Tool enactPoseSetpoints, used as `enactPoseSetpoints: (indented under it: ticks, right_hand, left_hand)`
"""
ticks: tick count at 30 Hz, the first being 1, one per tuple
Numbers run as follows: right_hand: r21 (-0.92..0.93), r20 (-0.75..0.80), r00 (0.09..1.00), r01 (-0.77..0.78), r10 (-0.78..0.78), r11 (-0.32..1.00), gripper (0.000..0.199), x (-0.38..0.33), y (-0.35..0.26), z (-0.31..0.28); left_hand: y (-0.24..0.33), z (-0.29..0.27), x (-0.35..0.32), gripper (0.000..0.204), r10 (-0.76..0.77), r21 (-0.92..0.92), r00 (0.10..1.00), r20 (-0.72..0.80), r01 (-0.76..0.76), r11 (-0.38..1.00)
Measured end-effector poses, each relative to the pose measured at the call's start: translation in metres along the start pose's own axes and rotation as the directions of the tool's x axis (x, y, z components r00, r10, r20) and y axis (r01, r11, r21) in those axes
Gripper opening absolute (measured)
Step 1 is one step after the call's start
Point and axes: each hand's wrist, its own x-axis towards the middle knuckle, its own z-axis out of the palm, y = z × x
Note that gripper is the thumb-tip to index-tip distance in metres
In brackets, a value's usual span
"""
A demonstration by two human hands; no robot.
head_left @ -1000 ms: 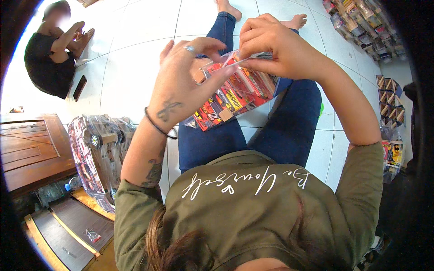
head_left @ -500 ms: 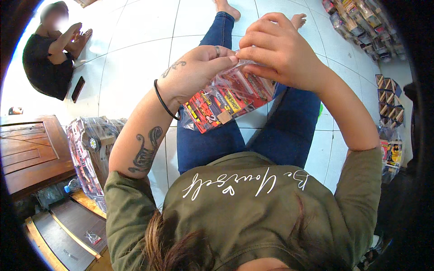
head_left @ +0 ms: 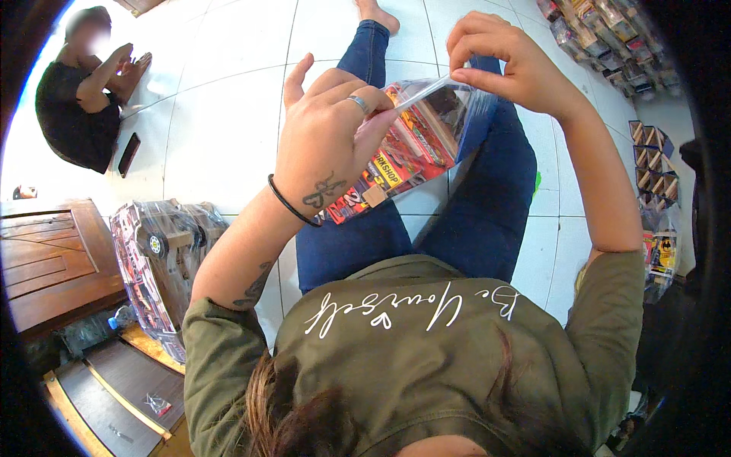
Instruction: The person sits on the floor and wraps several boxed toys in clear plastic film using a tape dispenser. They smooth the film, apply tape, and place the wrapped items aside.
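A clear plastic bag (head_left: pixel 454 107) with a red, yellow and black printed wooden-looking item (head_left: pixel 388 169) inside is held over my lap, tilted. My left hand (head_left: pixel 327 118), with a ring and a black wrist band, pinches the bag's upper edge between thumb and fingers. My right hand (head_left: pixel 506 65) is closed on the edge's far right end, thumb against the fingers. Between the two hands the edge is pulled into a taut, whitish line. My left hand hides the item's left part.
A plastic-wrapped printed item (head_left: pixel 156 244) stands at my left beside a brown wooden panel (head_left: pixel 57 259). Wrapped goods (head_left: pixel 609 46) are stacked at the far right, above a wooden rack (head_left: pixel 655 164). Another person (head_left: pixel 80 110) sits on the tiled floor near a phone (head_left: pixel 129 154).
My hands have moved apart: the right hand went right, and the left hand turned with its fingers raised. The bag's edge has become taut and more of its right side shows.
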Motion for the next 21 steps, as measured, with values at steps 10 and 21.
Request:
enactPoseSetpoints:
  ticks: [10,21]
  right_hand:
    - [-0.035,-0.087,0.988,0.125,-0.128,0.992,0.013,-0.005,0.008,0.051]
    - [0.228,0.11,0.993,-0.073,0.049,0.971,0.01,0.002,0.003,0.037]
  left_hand:
    - [-0.014,-0.059,-0.007,0.013,-0.16,0.07,0.945,0.284,0.146,0.987]
    - [-0.011,-0.003,0.01,0.014,0.02,-0.197,0.994,0.106,0.001,0.98]
